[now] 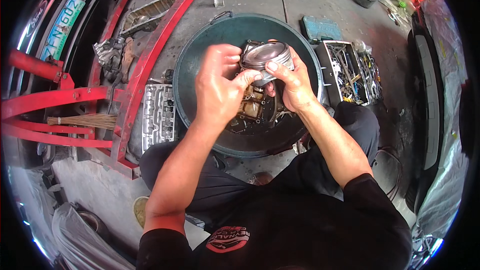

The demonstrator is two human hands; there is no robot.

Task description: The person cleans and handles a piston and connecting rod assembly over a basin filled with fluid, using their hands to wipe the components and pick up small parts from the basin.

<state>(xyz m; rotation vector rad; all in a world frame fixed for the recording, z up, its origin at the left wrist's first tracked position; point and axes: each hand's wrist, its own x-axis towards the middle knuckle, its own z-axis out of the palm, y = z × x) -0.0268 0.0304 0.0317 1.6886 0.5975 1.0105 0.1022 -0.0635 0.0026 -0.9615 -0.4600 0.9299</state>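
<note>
A metal piston [267,55] with ring grooves around its side is raised over a large dark green basin. My right hand [295,82] is closed round the piston's right side, its thumb across the front of the grooves. At the piston's left side is my left hand [220,80], its thumb against the lower edge and its fingers curled. Motion blurs those left fingers, and their tips are partly hidden. Below the hands, oily metal engine parts [251,106] lie in the basin [197,35].
Left of the basin stand a red steel frame [145,77] and a cylinder head [158,115]. An oil pan [145,16] lies beyond the frame, and a stick broom [85,121] rests at it. To the right are an open toolbox [345,70] and a teal case [321,28].
</note>
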